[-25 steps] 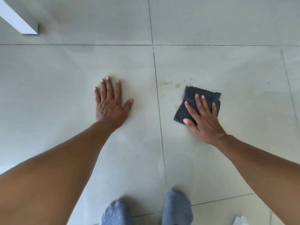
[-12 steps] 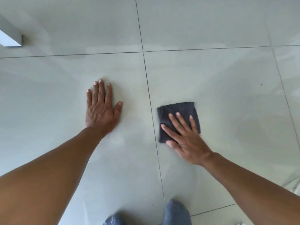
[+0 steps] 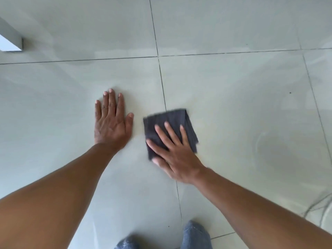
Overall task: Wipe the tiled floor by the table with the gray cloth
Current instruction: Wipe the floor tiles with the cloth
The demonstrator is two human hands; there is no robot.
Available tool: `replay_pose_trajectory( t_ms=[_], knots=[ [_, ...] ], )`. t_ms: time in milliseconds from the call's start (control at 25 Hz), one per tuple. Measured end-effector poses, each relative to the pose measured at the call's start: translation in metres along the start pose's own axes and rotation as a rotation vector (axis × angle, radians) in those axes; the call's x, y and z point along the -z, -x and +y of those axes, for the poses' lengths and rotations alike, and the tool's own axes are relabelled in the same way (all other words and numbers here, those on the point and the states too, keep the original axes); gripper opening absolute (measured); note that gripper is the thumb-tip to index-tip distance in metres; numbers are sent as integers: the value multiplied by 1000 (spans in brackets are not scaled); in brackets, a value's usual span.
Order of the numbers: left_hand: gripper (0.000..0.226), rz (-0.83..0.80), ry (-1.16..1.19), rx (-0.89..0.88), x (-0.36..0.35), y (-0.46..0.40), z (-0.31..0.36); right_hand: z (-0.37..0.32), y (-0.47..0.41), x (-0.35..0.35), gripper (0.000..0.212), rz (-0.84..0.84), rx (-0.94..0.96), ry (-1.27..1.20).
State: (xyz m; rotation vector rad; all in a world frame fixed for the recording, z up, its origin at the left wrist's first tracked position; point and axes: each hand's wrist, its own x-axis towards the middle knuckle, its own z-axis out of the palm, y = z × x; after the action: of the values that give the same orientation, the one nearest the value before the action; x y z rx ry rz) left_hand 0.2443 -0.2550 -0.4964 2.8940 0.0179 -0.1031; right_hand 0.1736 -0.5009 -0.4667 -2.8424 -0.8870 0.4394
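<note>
A folded dark gray cloth (image 3: 170,121) lies flat on the pale tiled floor (image 3: 233,105), straddling a grout line. My right hand (image 3: 177,153) presses down on it with fingers spread, covering its near half; cloth and hand are motion-blurred. Just left of the cloth, my left hand (image 3: 111,123) rests palm-down on the neighbouring tile, fingers together, holding nothing.
A white table leg (image 3: 10,40) meets the floor at the far left. My two knees in blue jeans (image 3: 195,234) show at the bottom edge. Thin dark cables (image 3: 321,205) lie at the right edge. A wet sheen marks the tile right of the cloth.
My right hand has slid the cloth leftward and toward me, across the grout line, close to my left hand. The small brown spots seen a second ago are gone from view.
</note>
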Motion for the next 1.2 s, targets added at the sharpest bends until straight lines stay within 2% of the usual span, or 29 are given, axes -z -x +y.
replay_pose_trajectory(
  t_ms=[80,160,280,360,400,480,600,680,760,840,920,960,1000,1040,1080,1160,1200],
  knots=[
    [68,14,14,-5,0,1,2,38,55,3,57,-29,46,36],
    [67,47,11,5,-2,1,1,83,49,11,58,-10,-59,56],
    [68,1,-2,15,0,1,-2,99,-56,33,60,49,-481,-76],
    [70,-32,7,4,3,-2,-1,76,-138,50,62,14,-633,-203],
    [71,-42,11,-19,3,-3,0,61,-162,53,63,-16,-615,-196],
    [72,-60,-16,-48,7,-1,-7,19,-152,46,63,-58,-357,-105],
    [74,-1,-25,139,13,19,-34,-7,-25,12,61,-92,118,58],
    [75,21,-24,189,12,33,-48,31,44,4,61,-88,198,100],
    [75,22,-44,144,10,38,-49,87,51,13,63,-61,22,113],
    [74,28,-56,145,11,35,-47,119,-7,27,65,46,-293,56],
    [74,13,-53,158,14,34,-47,112,-96,48,65,71,-650,-112],
    [74,13,-45,153,14,36,-48,97,-140,55,65,71,-727,-173],
    [73,20,-31,136,13,37,-49,72,-175,57,65,51,-715,-187],
    [73,41,-4,129,13,37,-50,37,-196,55,64,47,-622,-178],
    [71,80,40,159,13,36,-52,-2,-196,48,62,61,-446,-138],
    [70,166,138,340,16,34,-54,-67,-140,19,56,72,-95,-87],
    [69,188,171,443,18,34,-55,-77,-93,5,53,71,15,-89]
  ],
)
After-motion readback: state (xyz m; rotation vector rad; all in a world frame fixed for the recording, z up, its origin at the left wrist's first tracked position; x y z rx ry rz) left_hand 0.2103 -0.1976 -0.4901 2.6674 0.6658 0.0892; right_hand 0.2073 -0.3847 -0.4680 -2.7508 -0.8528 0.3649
